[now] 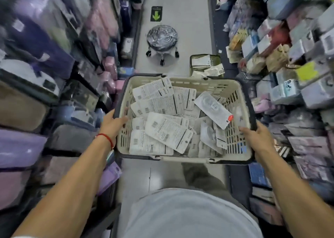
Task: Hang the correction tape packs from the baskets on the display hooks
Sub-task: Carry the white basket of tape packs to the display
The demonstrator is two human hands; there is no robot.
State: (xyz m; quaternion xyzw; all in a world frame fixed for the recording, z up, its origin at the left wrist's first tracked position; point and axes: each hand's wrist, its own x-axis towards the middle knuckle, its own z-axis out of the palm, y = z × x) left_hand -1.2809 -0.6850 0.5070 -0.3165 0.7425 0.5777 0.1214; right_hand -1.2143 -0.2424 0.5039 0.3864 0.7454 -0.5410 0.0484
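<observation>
Head view, looking down a shop aisle. Beige basket (213,87) held out in front of the body, between both arms. Left hand (115,123) grips the left rim, fingers curled over the edge into the basket; a red cord (106,138) circles that wrist. Right hand (253,136) clasps the right rim, fingers over the wall. Packs (168,129) lie loose in a heap inside the basket, mostly printed backs up, overlapping; none in either hand. One pack (213,107) lies face up, tilted, near the right wall, just beside the right fingertips. The heap sits between the two hands, touching neither as far as can be seen. Second basket (206,64) stands on the floor (195,39) ahead, with more packs in it. Wheeled stool (162,40) farther up the aisle. Shelves either side blurred.
</observation>
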